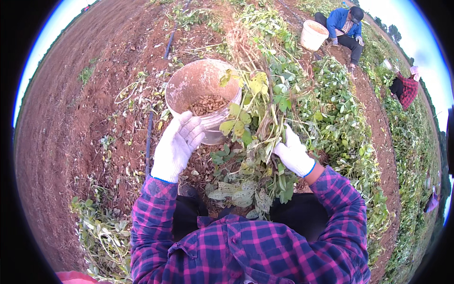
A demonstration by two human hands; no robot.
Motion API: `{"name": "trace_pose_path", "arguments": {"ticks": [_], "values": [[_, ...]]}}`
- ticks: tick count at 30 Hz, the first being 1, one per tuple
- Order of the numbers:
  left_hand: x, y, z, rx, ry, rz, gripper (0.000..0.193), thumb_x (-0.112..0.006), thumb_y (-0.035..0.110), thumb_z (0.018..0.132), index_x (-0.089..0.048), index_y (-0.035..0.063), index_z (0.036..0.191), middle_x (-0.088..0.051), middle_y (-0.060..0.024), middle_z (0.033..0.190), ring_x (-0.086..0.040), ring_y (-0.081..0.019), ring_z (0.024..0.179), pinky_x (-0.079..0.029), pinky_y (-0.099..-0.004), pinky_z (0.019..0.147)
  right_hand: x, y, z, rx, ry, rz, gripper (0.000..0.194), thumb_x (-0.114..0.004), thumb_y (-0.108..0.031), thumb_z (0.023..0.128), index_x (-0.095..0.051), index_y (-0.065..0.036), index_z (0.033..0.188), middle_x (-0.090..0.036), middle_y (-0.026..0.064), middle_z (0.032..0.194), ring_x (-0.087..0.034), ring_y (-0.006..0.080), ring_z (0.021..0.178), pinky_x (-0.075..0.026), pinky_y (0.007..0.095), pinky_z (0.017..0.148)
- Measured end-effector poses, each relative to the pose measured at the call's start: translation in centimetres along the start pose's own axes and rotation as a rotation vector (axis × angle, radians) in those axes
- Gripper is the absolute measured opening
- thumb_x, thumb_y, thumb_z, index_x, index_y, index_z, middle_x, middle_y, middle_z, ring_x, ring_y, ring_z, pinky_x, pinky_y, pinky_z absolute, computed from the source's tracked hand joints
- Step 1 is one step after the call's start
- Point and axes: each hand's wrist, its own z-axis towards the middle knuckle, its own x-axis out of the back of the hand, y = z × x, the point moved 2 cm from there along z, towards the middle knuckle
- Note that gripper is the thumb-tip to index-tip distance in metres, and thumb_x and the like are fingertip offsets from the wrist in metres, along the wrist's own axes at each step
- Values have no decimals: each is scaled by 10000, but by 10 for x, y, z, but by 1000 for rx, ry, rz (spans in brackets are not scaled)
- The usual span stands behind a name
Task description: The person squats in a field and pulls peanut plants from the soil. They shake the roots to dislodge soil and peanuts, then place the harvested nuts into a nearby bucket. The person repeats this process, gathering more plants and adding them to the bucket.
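A soil-stained white plastic bucket (pixel 198 74) stands before me on the red earth. Peanuts in their shells (pixel 209 104) cover part of its bottom. My left hand (pixel 181 145), in a white knitted glove with a blue cuff, is raised at the bucket's near rim, fingers apart and palm bare. Gripped in my gloved right hand (pixel 294 152) is a bunch of leafy peanut plants (pixel 264 120), just right of the bucket. Their stems run upward past the rim, and some yellowing leaves hang over it. The fingertips of that hand are partly hidden among the stems.
A row of pulled peanut plants (pixel 340 103) lies along my right. Black irrigation hose (pixel 149 142) runs on the soil at left. A person in a blue jacket (pixel 340 28) sits at upper right beside another white bucket (pixel 314 35). Farther right, a person in red plaid (pixel 408 88) crouches.
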Motion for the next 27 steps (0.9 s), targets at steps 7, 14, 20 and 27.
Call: {"name": "trace_pose_path", "arguments": {"ticks": [7, 14, 20, 27], "values": [[3, 29, 35, -152, 99, -81, 438, -651, 307, 1029, -598, 5, 1341, -659, -166, 1279, -663, -304, 1136, -557, -464, 1018, 123, 51, 161, -258, 358, -1082, 889, -700, -533, 890, -408, -16, 1553, -580, 281, 1425, -613, 409, 1276, -495, 463, 1067], [93, 123, 44, -444, 183, -82, 356, -644, 238, 1026, -627, -17, 1273, -698, -170, 1185, -694, -259, 1002, -606, -429, 889, -41, -10, 160, 630, 85, -493, 370, -713, -256, 942, -688, -124, 1286, -751, 103, 1133, -747, 265, 932, -593, 370, 829], [209, 101, 40, -390, 476, 35, 343, -667, 243, 1020, -653, 50, 1304, -720, -113, 1164, -698, -193, 982, -604, -334, 852, -207, 34, 94, 446, -771, -730, 347, -579, -325, 959, -655, -183, 1266, -754, 145, 969, -735, 363, 882, -580, 504, 783], [355, 9, 40, -233, 946, 291, 424, -698, 217, 983, -584, 87, 1371, -692, -36, 1125, -688, -140, 977, -572, -305, 891, -282, 108, 94, 283, -942, -643, 352, -562, -324, 956, -652, -172, 1261, -677, 149, 1227, -709, 372, 1018, -559, 503, 901]]}}
